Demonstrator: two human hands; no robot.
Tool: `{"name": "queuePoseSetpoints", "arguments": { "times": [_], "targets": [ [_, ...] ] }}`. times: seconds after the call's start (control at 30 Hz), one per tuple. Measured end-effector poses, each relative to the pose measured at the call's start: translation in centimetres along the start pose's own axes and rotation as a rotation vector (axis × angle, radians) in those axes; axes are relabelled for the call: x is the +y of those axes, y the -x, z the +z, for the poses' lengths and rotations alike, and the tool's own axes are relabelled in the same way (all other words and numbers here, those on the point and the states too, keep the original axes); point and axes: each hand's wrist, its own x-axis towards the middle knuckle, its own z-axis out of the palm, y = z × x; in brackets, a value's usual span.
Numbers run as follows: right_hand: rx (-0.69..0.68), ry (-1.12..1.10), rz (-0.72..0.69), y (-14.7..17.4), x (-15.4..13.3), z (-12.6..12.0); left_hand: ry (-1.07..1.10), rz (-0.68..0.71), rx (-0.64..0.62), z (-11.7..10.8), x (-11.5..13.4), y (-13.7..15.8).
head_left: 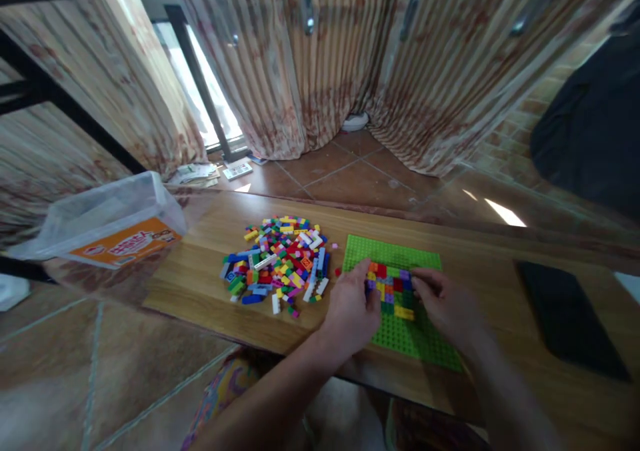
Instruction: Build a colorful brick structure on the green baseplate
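A green studded baseplate [415, 341] lies on the table, bearing a patch of multicoloured toy bricks [389, 289] pressed together in rows. My left hand [353, 307] rests at the left side of this patch, thumb and index finger apart and touching its edge. At the patch's upper right corner, by purple and dark blue bricks, the fingertips of my right hand [443, 301] are pinched together. Whatever sits between them is too small and blurred to make out. Left of the plate is a loose heap of mixed bricks [283, 264].
A clear plastic tub [115, 211] with an orange label stands at the left end of the wooden table [195, 271]. A dark flat object [570, 317] lies on the right. Striped curtains [340, 57] hang behind, and papers [195, 174] lie on the tiled floor.
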Motion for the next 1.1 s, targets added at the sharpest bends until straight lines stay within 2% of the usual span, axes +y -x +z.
{"name": "queuePoseSetpoints", "arguments": {
  "times": [0.07, 0.17, 0.27, 0.53, 0.63, 0.77, 0.87, 0.97, 1.1],
  "targets": [
    [0.097, 0.110, 0.012, 0.3, 0.0, 0.4, -0.008, 0.005, -0.043, -0.1, 0.2, 0.1],
    [0.165, 0.255, -0.093, 0.7, 0.2, 1.1, -0.001, -0.015, -0.037, -0.3, 0.3, 0.0],
    [0.148, 0.274, -0.180, 0.8, 0.6, 1.6, 0.014, -0.023, -0.046, -0.6, 0.2, -0.1],
    [0.147, 0.263, -0.197, 1.0, 0.7, 1.8, 0.045, -0.023, -0.053, -1.2, 0.1, -0.1],
    [0.163, 0.273, -0.196, 1.0, 0.6, 1.8, 0.038, -0.024, 0.000, -1.9, 0.3, -0.5],
    [0.157, 0.251, -0.224, 0.9, 0.6, 1.8, -0.169, 0.006, 0.142, -4.2, 0.0, -1.2],
    [0.153, 0.248, -0.202, 1.0, 0.5, 1.9, -0.388, -0.039, 0.215, -6.1, -0.6, -1.6],
    [0.162, 0.234, -0.182, 1.1, 0.1, 1.8, -0.541, -0.036, 0.212, -7.0, -1.1, -1.9],
    [0.131, 0.116, -0.108, 0.6, -0.3, 0.7, -0.702, -0.017, 0.156, -6.8, -1.6, -2.2]
  ]
}}
